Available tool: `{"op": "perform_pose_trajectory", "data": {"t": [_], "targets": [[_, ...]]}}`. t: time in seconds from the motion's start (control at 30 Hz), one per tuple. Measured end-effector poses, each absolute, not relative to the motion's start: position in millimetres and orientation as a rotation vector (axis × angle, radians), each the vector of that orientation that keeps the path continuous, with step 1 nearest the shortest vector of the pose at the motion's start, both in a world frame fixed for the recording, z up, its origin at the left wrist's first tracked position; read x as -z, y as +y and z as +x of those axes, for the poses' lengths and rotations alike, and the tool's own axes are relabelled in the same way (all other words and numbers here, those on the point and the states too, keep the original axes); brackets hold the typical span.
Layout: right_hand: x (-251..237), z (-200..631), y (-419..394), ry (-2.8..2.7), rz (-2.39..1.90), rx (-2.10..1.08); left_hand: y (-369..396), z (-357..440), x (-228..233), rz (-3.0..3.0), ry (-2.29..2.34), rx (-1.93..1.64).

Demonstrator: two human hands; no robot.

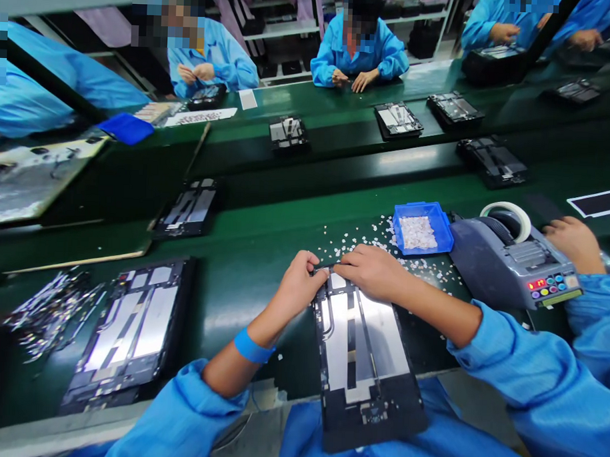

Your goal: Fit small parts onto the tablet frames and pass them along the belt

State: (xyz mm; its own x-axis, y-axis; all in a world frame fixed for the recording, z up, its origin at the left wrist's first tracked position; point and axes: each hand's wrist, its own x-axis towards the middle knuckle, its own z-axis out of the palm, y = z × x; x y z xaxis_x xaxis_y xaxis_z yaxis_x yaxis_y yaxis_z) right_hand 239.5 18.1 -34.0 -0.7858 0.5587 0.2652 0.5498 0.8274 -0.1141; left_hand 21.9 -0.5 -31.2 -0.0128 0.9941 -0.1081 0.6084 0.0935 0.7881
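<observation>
An opened tablet (376, 337) with silver battery plates and a black lower end lies in front of me, its near end reaching past the table edge above my lap. My left hand (300, 285), with a blue band at the wrist, is closed at the tablet's top left corner, thumb against the edge. Beside it my right hand (371, 271) bends over the top edge with its fingers pressed together. Whatever sits under those fingertips is hidden. Small white pieces (344, 243) are scattered just beyond both hands.
A blue tray (438, 226) of white bits stands beside a grey tape dispenser (504, 255). Another opened tablet (136, 316) and a pile of shiny strips (52, 310) lie left. More tablets (288, 131) lie across the line. A co-worker's hand (577, 241) is at right.
</observation>
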Motion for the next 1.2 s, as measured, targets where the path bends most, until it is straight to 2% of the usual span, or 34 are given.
{"op": "perform_pose_trajectory", "data": {"t": [0.27,0.7,0.83,0.93,1.07,1.2], "targets": [[36,240,19,-2.720,-0.835,-0.015,6,28,32,1.335,1.617,-0.773],[37,242,19,-2.612,-0.879,-0.070,-7,19,30,1.714,1.639,-0.749],[29,278,-24,-2.185,-1.267,-0.282,-55,0,36,1.672,1.733,-0.898],[20,302,-79,-2.079,-1.556,-0.597,-107,-9,54,1.650,1.668,-0.802],[-2,291,-130,-2.118,-1.597,-0.954,-151,7,69,1.660,1.605,-0.839],[-30,260,-129,-2.004,-1.414,-1.152,-152,-6,47,1.328,1.652,-1.081]]}}
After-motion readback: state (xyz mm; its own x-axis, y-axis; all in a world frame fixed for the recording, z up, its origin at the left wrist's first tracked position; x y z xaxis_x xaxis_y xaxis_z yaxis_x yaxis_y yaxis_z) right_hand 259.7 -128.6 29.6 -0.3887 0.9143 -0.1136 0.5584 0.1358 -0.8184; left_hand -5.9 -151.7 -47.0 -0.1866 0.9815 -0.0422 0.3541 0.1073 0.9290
